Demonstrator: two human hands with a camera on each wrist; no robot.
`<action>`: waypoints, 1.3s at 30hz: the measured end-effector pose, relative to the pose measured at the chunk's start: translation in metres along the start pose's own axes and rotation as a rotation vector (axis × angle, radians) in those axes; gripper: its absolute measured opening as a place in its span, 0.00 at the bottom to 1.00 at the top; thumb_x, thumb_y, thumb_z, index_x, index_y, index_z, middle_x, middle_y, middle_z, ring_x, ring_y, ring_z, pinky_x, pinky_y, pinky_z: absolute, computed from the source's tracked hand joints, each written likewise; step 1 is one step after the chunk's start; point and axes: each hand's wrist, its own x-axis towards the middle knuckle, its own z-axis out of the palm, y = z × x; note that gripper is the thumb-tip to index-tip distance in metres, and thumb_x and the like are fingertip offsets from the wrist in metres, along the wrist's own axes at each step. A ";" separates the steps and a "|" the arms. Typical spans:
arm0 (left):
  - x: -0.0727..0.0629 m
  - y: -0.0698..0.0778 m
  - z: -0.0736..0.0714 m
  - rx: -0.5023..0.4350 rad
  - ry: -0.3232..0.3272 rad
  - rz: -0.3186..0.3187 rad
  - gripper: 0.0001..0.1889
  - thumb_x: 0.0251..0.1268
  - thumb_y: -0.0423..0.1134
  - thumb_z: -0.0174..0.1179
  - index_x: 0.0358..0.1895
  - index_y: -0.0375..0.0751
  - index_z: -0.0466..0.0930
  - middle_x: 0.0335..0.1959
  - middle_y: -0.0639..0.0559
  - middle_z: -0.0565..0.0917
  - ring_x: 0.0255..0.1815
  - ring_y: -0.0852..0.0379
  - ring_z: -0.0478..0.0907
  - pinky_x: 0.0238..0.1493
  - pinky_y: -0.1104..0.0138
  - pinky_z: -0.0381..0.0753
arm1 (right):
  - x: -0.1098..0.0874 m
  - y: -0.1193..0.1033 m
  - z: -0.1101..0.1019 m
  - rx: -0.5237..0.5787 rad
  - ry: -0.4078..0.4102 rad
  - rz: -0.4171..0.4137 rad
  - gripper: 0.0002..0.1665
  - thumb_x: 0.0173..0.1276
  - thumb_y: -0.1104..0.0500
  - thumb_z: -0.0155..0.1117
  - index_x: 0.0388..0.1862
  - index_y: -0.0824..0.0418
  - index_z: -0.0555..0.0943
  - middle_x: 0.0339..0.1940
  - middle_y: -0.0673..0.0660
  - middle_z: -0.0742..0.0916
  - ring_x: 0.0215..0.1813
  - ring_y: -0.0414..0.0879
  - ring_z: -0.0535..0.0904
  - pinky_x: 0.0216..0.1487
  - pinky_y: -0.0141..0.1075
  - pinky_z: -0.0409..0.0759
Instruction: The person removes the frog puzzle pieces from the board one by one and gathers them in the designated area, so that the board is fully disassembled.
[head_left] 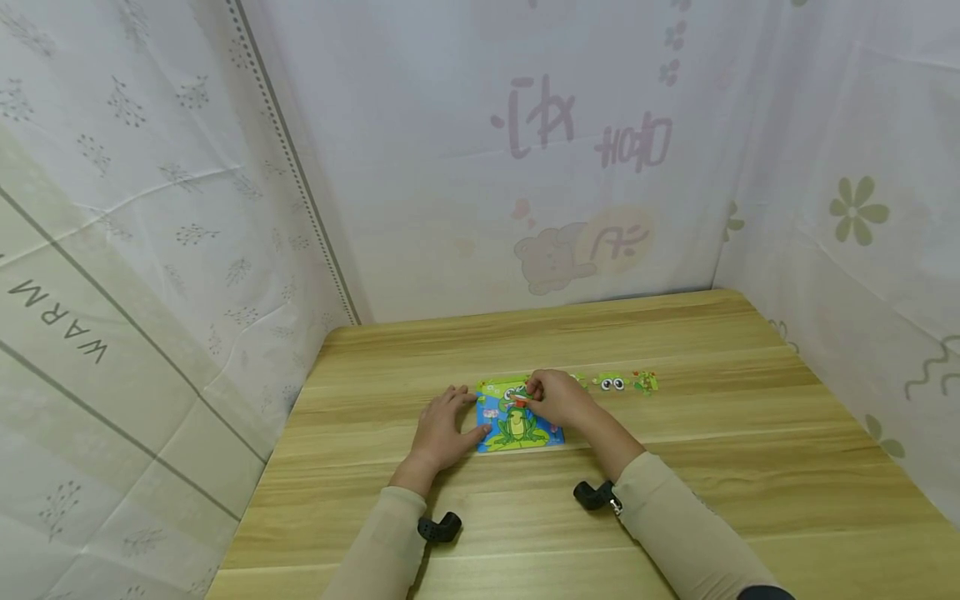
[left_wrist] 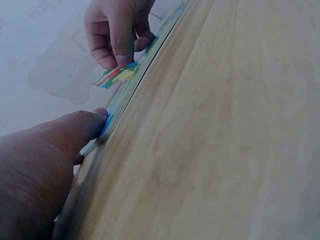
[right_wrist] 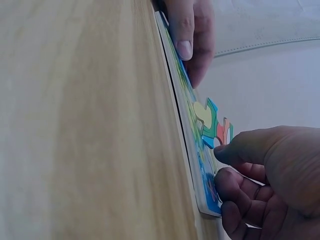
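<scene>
A jigsaw board with a green frog picture and a blue surround lies flat on the table. My left hand rests at the board's left side, thumb on its surface and fingers spread along the edge. Between thumb and fingers, my right hand pinches a jigsaw piece coloured green, yellow, red and blue. In the left wrist view this piece is tilted over the board. The right hand covers the board's upper right part.
To the right of the board lie loose jigsaw pieces: one with two eyes, a green and red one, and another partly behind the right hand. The wooden table meets patterned curtains at the back.
</scene>
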 end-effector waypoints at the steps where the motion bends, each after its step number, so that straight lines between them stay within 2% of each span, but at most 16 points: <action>1: 0.000 0.000 0.000 0.000 0.000 0.001 0.35 0.68 0.63 0.68 0.73 0.51 0.76 0.80 0.49 0.68 0.83 0.43 0.56 0.80 0.38 0.53 | 0.000 0.000 0.000 -0.004 0.002 0.004 0.07 0.70 0.60 0.74 0.39 0.55 0.82 0.32 0.47 0.83 0.29 0.42 0.79 0.37 0.38 0.81; 15: 0.001 0.000 0.000 0.007 -0.007 0.000 0.35 0.68 0.64 0.67 0.73 0.52 0.75 0.80 0.50 0.67 0.84 0.45 0.55 0.80 0.38 0.52 | -0.001 -0.001 0.001 -0.010 0.041 0.052 0.07 0.70 0.59 0.73 0.42 0.57 0.83 0.35 0.49 0.83 0.31 0.42 0.80 0.41 0.40 0.83; 23: 0.000 0.000 0.000 -0.006 0.000 0.020 0.35 0.68 0.64 0.67 0.73 0.50 0.76 0.80 0.49 0.68 0.83 0.42 0.57 0.78 0.36 0.54 | -0.001 0.000 0.000 0.000 0.032 0.053 0.07 0.69 0.57 0.73 0.41 0.57 0.83 0.33 0.49 0.83 0.31 0.42 0.80 0.38 0.39 0.82; 29: -0.001 0.001 -0.001 -0.005 0.002 0.009 0.35 0.68 0.63 0.67 0.72 0.51 0.76 0.80 0.49 0.68 0.83 0.43 0.56 0.79 0.37 0.54 | -0.003 -0.001 -0.005 0.005 0.036 0.040 0.05 0.69 0.59 0.72 0.41 0.56 0.83 0.34 0.49 0.83 0.34 0.44 0.79 0.39 0.39 0.81; 39: -0.001 0.002 -0.001 0.011 0.004 0.011 0.35 0.68 0.62 0.67 0.73 0.51 0.76 0.80 0.49 0.68 0.83 0.44 0.56 0.79 0.36 0.54 | -0.013 0.000 -0.014 -0.054 0.041 0.048 0.06 0.68 0.58 0.72 0.39 0.54 0.82 0.32 0.48 0.82 0.33 0.45 0.77 0.35 0.39 0.77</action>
